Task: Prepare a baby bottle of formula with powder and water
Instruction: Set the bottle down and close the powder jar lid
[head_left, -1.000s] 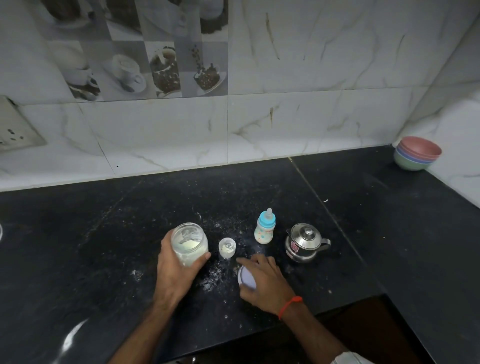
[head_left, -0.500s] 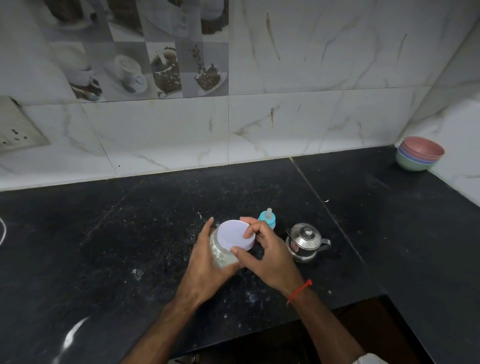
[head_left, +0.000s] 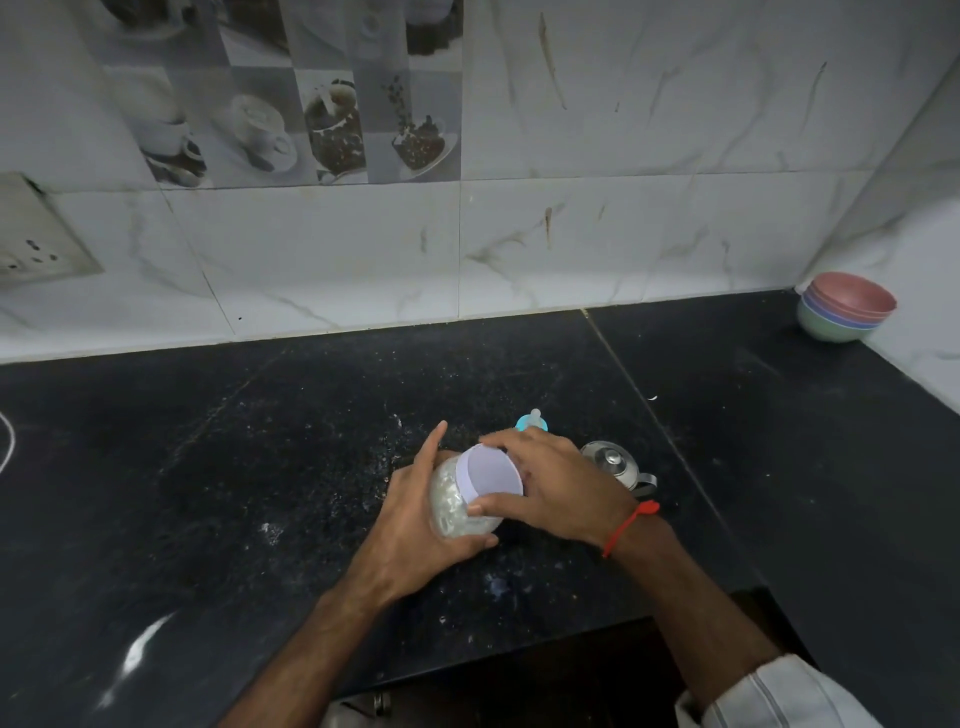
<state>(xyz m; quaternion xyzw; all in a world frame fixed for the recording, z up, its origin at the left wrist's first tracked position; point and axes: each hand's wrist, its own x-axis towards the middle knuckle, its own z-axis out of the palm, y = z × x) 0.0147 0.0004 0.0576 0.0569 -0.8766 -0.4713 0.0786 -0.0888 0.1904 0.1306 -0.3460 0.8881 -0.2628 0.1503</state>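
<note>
Black counter (head_left: 260, 467), unlabelled jar (head_left: 457, 506), lid (head_left: 491, 470)

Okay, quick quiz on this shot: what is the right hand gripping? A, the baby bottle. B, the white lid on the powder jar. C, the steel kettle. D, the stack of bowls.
B: the right hand has its fingers around the rim of the white lid on the powder jar, which the left hand holds tilted above the counter.
</note>
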